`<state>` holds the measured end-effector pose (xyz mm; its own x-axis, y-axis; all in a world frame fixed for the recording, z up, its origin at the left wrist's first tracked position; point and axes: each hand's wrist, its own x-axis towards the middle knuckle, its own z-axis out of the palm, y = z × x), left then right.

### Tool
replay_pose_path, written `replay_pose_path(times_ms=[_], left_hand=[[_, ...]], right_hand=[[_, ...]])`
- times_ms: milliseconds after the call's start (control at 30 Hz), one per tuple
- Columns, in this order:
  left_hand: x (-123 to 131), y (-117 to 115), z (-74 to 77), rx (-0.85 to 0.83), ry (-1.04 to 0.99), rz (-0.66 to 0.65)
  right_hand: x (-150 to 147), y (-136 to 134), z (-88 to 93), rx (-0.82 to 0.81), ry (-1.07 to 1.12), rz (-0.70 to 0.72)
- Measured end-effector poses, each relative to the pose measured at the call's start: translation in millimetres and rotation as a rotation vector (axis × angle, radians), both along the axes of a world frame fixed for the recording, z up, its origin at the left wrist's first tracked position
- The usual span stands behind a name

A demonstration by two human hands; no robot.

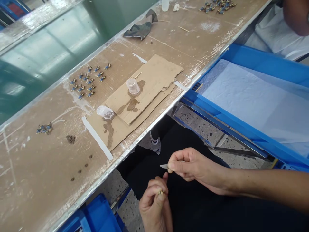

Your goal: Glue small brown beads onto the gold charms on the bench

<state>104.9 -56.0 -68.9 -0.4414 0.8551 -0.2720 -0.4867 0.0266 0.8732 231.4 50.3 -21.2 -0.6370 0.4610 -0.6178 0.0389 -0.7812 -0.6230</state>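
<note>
Below the table's edge, over my lap, my right hand point(190, 167) pinches a small pale pointed blade point(164, 166) between thumb and forefinger, tip pointing left. My left hand point(154, 203) is closed just beneath it, its fingertips pinching a tiny brass-coloured part point(161, 192). The blade tip hangs a little above that part, not touching it. On the tabletop, rows of small blue-and-brass parts point(88, 80) lie at the left of a stained cardboard sheet point(149, 83).
Two small clear plastic cups point(133, 86) point(105, 112) stand on the cardboard. More small parts point(44, 128) and dark rings point(70, 139) lie on the brown table point(36, 180). A camouflage cloth point(142, 27) lies far back. A blue bin with white lining point(253, 96) sits right; another person's sleeve point(277, 32) shows top right.
</note>
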Motion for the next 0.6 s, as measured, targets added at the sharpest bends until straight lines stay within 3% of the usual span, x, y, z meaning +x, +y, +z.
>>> replay_pose_path(times_ms=[167, 433, 600], left_hand=[[1.2, 3.9, -0.7, -0.205, -0.148, 0.077], [0.8, 3.0, -0.4, -0.15, -0.121, 0.015], [0.2, 1.8, 0.0, -0.113, -0.08, -0.016]], right_hand=[[1.5, 3.1, -9.1, -0.051, 0.076, 0.062], [-2.7, -0.8, -9.4, -0.065, 0.1, 0.218], [-4.0, -2.0, -5.7, -0.047, 0.089, 0.238]])
